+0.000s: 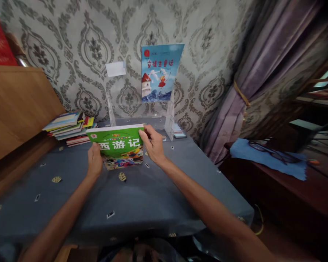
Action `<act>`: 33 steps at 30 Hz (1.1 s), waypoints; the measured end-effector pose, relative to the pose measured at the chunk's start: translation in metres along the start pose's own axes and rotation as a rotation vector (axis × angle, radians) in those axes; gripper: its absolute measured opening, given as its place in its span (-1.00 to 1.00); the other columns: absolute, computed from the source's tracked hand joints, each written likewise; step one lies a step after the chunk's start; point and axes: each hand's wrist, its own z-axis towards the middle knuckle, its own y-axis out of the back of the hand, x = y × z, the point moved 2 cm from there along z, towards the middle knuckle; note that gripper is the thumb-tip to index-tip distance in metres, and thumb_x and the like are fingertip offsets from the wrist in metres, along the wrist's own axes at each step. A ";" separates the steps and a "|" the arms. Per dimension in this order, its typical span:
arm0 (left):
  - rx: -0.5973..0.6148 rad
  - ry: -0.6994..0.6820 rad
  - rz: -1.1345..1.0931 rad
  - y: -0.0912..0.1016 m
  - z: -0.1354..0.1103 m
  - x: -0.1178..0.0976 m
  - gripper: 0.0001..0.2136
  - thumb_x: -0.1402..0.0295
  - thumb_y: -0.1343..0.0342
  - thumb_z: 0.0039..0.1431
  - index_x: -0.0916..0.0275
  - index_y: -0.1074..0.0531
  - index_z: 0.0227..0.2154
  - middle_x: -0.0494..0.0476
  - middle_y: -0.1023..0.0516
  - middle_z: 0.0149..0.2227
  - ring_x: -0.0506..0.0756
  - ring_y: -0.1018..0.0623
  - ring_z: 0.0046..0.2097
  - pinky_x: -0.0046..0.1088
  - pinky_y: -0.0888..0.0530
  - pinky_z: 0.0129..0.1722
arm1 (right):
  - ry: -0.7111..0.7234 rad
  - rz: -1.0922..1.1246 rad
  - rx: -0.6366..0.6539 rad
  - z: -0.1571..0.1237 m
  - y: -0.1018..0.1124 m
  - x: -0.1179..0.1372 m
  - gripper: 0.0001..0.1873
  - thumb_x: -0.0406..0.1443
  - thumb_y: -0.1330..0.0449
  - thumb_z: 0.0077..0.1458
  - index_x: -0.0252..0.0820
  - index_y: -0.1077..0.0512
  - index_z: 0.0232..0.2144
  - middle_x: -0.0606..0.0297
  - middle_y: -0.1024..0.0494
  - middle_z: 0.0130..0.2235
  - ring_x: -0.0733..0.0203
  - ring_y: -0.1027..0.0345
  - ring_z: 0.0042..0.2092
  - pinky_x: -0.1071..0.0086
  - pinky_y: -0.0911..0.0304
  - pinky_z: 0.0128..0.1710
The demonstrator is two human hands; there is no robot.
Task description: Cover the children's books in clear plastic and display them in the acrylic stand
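Observation:
A green children's book (pixel 119 145) with white Chinese characters is held upright above the grey tablecloth (pixel 142 196). My left hand (pixel 94 160) grips its left edge. My right hand (pixel 153 143) pinches its upper right corner, thumb on the cover. Behind it stands a clear acrylic display stand (pixel 168 120) against the wall. A blue picture book (pixel 160 72) rests upright in the stand's right side. A small white card (pixel 115 68) sits at the stand's upper left.
A stack of thin colourful books (pixel 69 127) lies at the table's back left, beside a wooden cabinet (pixel 16 105). A phone-like object (pixel 179 135) lies right of the stand. Purple curtains (pixel 262 72) and a dark table with a blue cloth (pixel 270 158) are at right.

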 end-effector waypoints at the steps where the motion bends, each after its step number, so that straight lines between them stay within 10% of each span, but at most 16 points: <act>1: -0.020 -0.008 -0.040 -0.005 0.002 -0.002 -0.45 -0.26 0.04 0.16 0.17 -0.28 -0.56 0.00 -0.35 -0.54 0.08 -0.44 -0.37 -0.46 -0.41 -0.40 | -0.006 0.011 -0.018 0.005 -0.003 -0.002 -0.70 -0.11 -0.02 0.31 -0.16 -0.38 -0.35 0.41 -0.30 -0.45 0.29 -0.18 -0.40 0.40 -0.13 -0.34; 10: 0.228 0.432 -0.335 -0.037 -0.018 0.008 -0.37 -0.24 -0.24 -0.10 0.30 -0.54 -0.26 0.22 -0.67 -0.28 0.25 -0.64 -0.14 -0.28 -0.56 -0.14 | -0.357 -0.109 0.021 0.011 0.006 -0.057 -0.54 0.03 -0.01 0.18 -0.14 -0.20 -0.59 0.44 -0.15 -0.56 0.31 -0.04 -0.46 0.40 0.06 -0.44; 18: 0.566 0.653 -0.048 -0.039 -0.022 0.045 -0.51 -0.08 -0.28 -0.07 0.26 -0.46 -0.29 0.13 -0.62 -0.47 0.16 -0.62 -0.45 -0.40 -0.49 -0.51 | -0.715 -0.136 0.144 -0.047 0.002 -0.129 -0.50 0.07 -0.05 0.08 -0.12 -0.15 -0.69 0.45 -0.12 -0.62 0.31 -0.03 -0.50 0.45 0.06 -0.54; 25: 0.711 0.458 0.328 -0.024 -0.004 0.048 -0.64 0.07 -0.18 0.10 0.21 -0.34 -0.18 -0.14 -0.42 -0.67 0.03 -0.35 -0.74 -0.52 -0.21 -0.72 | -0.870 -0.139 0.242 -0.055 -0.001 -0.138 -0.63 -0.12 -0.07 0.21 -0.14 -0.23 -0.59 0.51 -0.16 -0.69 0.37 -0.09 -0.66 0.50 -0.04 -0.66; 33: 0.766 -0.180 1.159 -0.040 0.009 0.020 -0.73 0.26 0.07 0.34 0.25 -0.44 -0.07 0.30 -0.55 -0.09 0.28 -0.57 -0.04 -0.29 -0.45 -0.21 | -0.878 -0.216 0.439 -0.051 0.018 -0.124 -0.74 -0.29 -0.18 0.20 -0.18 -0.34 -0.54 0.40 -0.38 -0.67 0.32 -0.27 -0.65 0.48 -0.21 -0.61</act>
